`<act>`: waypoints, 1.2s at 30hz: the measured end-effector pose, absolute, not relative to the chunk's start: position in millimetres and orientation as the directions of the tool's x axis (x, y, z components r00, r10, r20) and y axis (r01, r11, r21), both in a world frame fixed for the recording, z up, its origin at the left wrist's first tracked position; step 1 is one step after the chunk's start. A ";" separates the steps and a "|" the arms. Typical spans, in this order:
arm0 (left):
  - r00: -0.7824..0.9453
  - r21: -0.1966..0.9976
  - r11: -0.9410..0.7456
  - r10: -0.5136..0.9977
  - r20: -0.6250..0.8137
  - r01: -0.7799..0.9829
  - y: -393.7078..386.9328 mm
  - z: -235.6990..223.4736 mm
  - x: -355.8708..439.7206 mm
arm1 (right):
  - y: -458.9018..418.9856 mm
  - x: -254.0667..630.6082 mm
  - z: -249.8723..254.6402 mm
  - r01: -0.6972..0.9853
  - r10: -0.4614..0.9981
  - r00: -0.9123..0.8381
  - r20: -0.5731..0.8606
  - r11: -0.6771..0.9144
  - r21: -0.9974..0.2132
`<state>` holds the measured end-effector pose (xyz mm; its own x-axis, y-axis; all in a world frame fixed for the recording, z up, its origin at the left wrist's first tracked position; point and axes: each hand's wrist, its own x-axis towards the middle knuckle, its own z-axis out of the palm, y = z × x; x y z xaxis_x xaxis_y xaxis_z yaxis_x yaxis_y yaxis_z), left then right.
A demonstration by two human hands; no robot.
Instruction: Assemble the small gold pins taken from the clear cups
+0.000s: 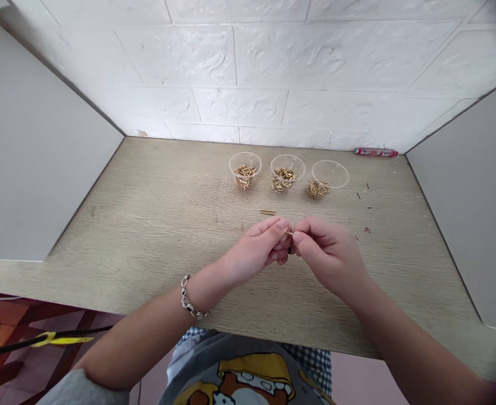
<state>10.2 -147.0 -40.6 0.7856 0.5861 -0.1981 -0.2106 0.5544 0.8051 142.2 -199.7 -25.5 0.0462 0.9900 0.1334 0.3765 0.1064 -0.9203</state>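
My left hand (258, 247) and my right hand (326, 256) meet above the middle of the wooden tabletop (146, 225), fingertips pinched together. A tiny brass pin (289, 232) shows between them, mostly hidden by my fingers. Two loose brass pins (267, 212) lie just beyond my hands. Farther back stand three clear plastic cups, each holding many small brass pins: the left cup (245, 155), the middle cup (287, 157) and the right cup (330, 162). A silver chain bracelet (191, 297) circles my left wrist.
A pink-red tube (375, 152) lies against the white brick wall (239, 50) at the table's back edge. Grey side panels (40, 140) flank the table. Small dark specks lie to the right of the cups. The table's front edge runs beneath my forearms.
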 end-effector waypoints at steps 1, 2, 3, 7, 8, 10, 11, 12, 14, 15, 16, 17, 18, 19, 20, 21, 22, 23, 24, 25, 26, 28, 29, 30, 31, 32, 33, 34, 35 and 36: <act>0.784 0.807 0.550 0.590 -0.193 -0.215 -147.1 -40.8 10.3 | -199.5 142.1 -25.7 0.383 0.990 0.044 0.135 0.108 -0.918; 0.781 0.812 0.542 0.596 -0.187 -0.219 -147.2 -41.0 10.5 | -199.3 141.9 -25.8 0.391 0.990 0.044 0.136 0.108 -0.914; 0.776 0.820 0.528 0.604 -0.180 -0.221 -147.5 -41.1 10.7 | -199.2 141.8 -25.9 0.401 0.990 0.046 0.134 0.104 -0.910; 0.735 0.871 0.441 0.660 -0.153 -0.215 -149.0 -41.1 11.8 | -199.7 141.9 -26.0 0.391 0.994 0.045 0.103 0.078 -0.917; 0.723 0.888 0.412 0.675 -0.147 -0.204 -149.3 -40.9 11.9 | -199.9 142.1 -25.9 0.382 0.994 0.042 0.097 0.073 -0.921; 0.703 0.922 0.349 0.697 -0.137 -0.167 -149.6 -40.7 11.7 | -200.2 142.5 -25.6 0.382 0.994 0.038 0.100 0.078 -0.921; 0.696 0.939 0.313 0.706 -0.130 -0.143 -149.6 -40.7 11.3 | -200.2 142.7 -25.4 0.395 0.993 0.043 0.113 0.087 -0.915; 0.689 0.955 0.273 0.715 -0.119 -0.118 -149.4 -40.7 10.8 | -200.2 142.8 -25.1 0.413 0.990 0.049 0.129 0.097 -0.906; 0.675 0.981 0.183 0.732 -0.090 -0.067 -149.0 -40.7 9.4 | -200.1 143.0 -24.5 0.444 0.987 0.057 0.148 0.107 -0.889; 0.670 0.990 0.136 0.739 -0.073 -0.042 -148.8 -40.7 8.6 | -200.0 142.9 -24.1 0.456 0.987 0.059 0.150 0.106 -0.884; 0.665 0.996 0.091 0.745 -0.056 -0.018 -148.7 -40.7 7.9 | -200.0 142.9 -23.7 0.466 0.988 0.060 0.145 0.101 -0.879; 0.659 0.999 0.052 0.751 -0.041 0.003 -148.6 -40.7 7.2 | -199.9 142.8 -23.3 0.474 0.989 0.059 0.138 0.094 -0.875; 0.654 1.000 0.020 0.756 -0.029 0.021 -148.6 -40.6 6.5 | -199.9 142.8 -23.0 0.481 0.990 0.056 0.133 0.090 -0.872; 0.649 0.999 -0.003 0.761 -0.022 0.037 -148.7 -40.4 6.0 | -200.0 142.8 -22.7 0.486 0.990 0.055 0.129 0.087 -0.870; 0.643 0.999 -0.020 0.766 -0.017 0.050 -148.8 -40.2 5.6 | -200.0 142.7 -22.4 0.490 0.990 0.051 0.130 0.089 -0.867; 0.637 0.997 -0.035 0.770 -0.013 0.063 -148.9 -40.0 5.3 | -200.0 142.8 -22.3 0.492 0.990 0.049 0.132 0.091 -0.866; 0.633 0.996 -0.050 0.774 -0.009 0.075 -149.0 -39.7 5.1 | -200.0 142.8 -22.2 0.494 0.990 0.042 0.135 0.097 -0.864; 0.630 0.994 -0.065 0.777 -0.003 0.085 -149.1 -39.4 4.9 | -199.9 142.8 -22.2 0.498 0.989 0.037 0.142 0.104 -0.861; 0.626 0.992 -0.081 0.780 0.004 0.095 -149.1 -39.1 4.7 | -199.7 142.9 -22.2 0.502 0.988 0.033 0.148 0.112 -0.858; 0.623 0.990 -0.095 0.782 0.010 0.103 -149.1 -38.7 4.5 | -199.5 142.9 -22.3 0.507 0.987 0.029 0.156 0.121 -0.854; 0.619 0.988 -0.106 0.785 0.014 0.111 -149.1 -38.4 4.4 | -199.3 143.0 -22.5 0.509 0.986 0.023 0.165 0.130 -0.851; 0.611 0.985 -0.120 0.791 0.018 0.126 -149.1 -37.8 4.1 | -198.9 143.0 -22.8 0.510 0.984 0.012 0.177 0.146 -0.848; 0.606 0.983 -0.125 0.795 0.019 0.134 -149.1 -37.7 3.9 | -198.8 143.0 -22.9 0.511 0.983 0.009 0.181 0.151 -0.846; 0.603 0.981 -0.130 0.798 0.020 0.140 -149.0 -37.6 3.9 | -198.7 143.1 -23.1 0.513 0.983 0.006 0.185 0.156 -0.844; 0.601 0.980 -0.135 0.799 0.022 0.144 -148.9 -37.7 3.8 | -198.7 143.1 -23.2 0.514 0.982 0.002 0.188 0.160 -0.842; 0.600 0.980 -0.137 0.800 0.023 0.145 -148.8 -38.0 3.8 | -198.7 143.2 -23.4 0.516 0.981 -0.002 0.193 0.167 -0.840; 0.600 0.980 -0.136 0.800 0.024 0.142 -148.7 -38.3 3.7 | -198.8 143.3 -23.5 0.517 0.980 -0.006 0.200 0.174 -0.838; 0.599 0.981 -0.135 0.800 0.024 0.140 -148.6 -38.7 3.7 | -198.8 143.4 -23.7 0.516 0.978 -0.012 0.206 0.183 -0.837; 0.598 0.981 -0.134 0.801 0.025 0.138 -148.5 -39.1 3.7 | -198.8 143.6 -23.8 0.516 0.977 -0.016 0.212 0.190 -0.835; 0.598 0.981 -0.135 0.801 0.025 0.138 -148.5 -39.5 3.7 | -198.7 143.7 -24.0 0.517 0.976 -0.020 0.217 0.196 -0.834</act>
<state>3.7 -148.5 -39.5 0.5979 0.8011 0.0255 0.1384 -0.1345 0.9812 143.7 -198.7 -24.0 -0.0197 0.9759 0.2173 0.5165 0.1960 -0.8335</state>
